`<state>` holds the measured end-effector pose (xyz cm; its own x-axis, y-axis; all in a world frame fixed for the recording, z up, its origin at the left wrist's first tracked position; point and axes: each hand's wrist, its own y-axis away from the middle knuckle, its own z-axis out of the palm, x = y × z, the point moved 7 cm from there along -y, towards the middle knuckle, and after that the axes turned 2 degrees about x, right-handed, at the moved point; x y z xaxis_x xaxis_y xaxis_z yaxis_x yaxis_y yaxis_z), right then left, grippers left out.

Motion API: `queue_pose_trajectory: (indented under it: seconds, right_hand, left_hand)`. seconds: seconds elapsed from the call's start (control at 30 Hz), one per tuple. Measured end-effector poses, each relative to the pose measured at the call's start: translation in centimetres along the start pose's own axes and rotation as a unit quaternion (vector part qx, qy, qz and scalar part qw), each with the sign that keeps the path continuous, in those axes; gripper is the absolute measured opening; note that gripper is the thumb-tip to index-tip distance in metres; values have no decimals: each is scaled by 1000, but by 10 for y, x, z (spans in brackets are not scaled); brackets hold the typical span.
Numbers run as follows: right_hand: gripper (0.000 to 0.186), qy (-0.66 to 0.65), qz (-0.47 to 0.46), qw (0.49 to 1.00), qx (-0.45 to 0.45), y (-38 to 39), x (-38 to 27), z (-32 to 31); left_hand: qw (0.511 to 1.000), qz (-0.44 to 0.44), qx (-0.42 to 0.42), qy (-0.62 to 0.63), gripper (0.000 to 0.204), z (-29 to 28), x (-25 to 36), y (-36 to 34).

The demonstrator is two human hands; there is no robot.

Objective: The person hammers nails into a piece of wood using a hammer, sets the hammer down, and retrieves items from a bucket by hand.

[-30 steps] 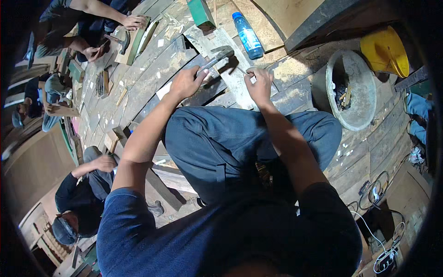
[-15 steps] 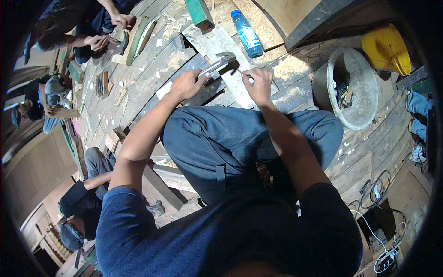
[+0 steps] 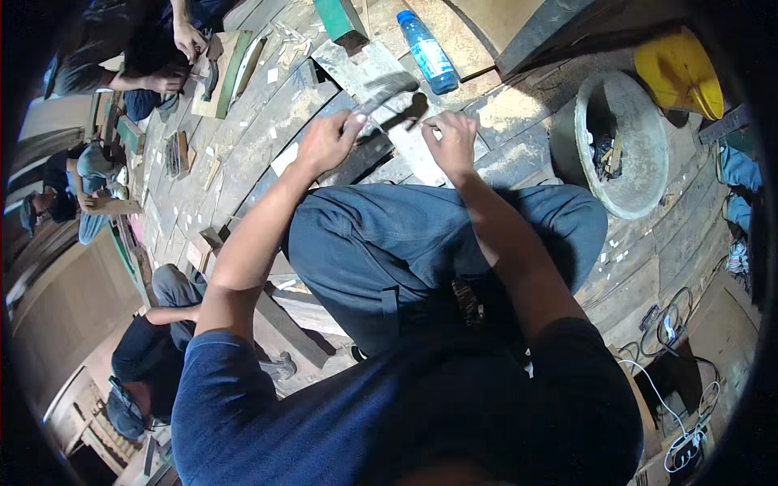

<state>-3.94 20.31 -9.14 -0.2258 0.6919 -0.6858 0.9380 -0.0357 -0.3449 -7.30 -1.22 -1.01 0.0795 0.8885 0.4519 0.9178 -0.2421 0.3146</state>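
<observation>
Hammering seems unfinished: the left hand point(image 3: 324, 144) grips a hammer point(image 3: 391, 87); the right hand point(image 3: 454, 139), its hold unclear, is near the right edge of the board point(image 3: 415, 154).

The left hand point(image 3: 326, 144) grips a grey metal hammer point(image 3: 381, 93), blurred, above a pale flat board point(image 3: 415, 155); the right hand's point(image 3: 452, 142) fingers point(image 3: 442, 123) bend together over it. Beyond is a blue-capped translucent plastic bottle point(image 3: 429, 55). Rightward, a round grey basin point(image 3: 644, 162) holding wood scraps point(image 3: 614, 158) sits near a yellow plastic bucket point(image 3: 668, 73).
</observation>
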Motion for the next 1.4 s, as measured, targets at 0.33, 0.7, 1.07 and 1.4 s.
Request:
queue_pose_trajectory:
  seconds: [0.33,0.7,1.07,1.4]
  right_hand:
    - [10,7,35,998,54,2,9,-1]
    - [12,-50,70,994,69,-1,19,-3]
    - [13,9,45,995,84,-4,17,-5]
    - [14,-64,108,989,74,-4,38,3]
  left_hand:
    - [996,-38,-55,-58,52,16,-21,3]
    - [998,-55,-34,-20,57,15,-16,-7]
    - [999,-30,-19,-5,55,13,-10,-11]
    - [999,-13,-25,-21,51,11,-4,-8]
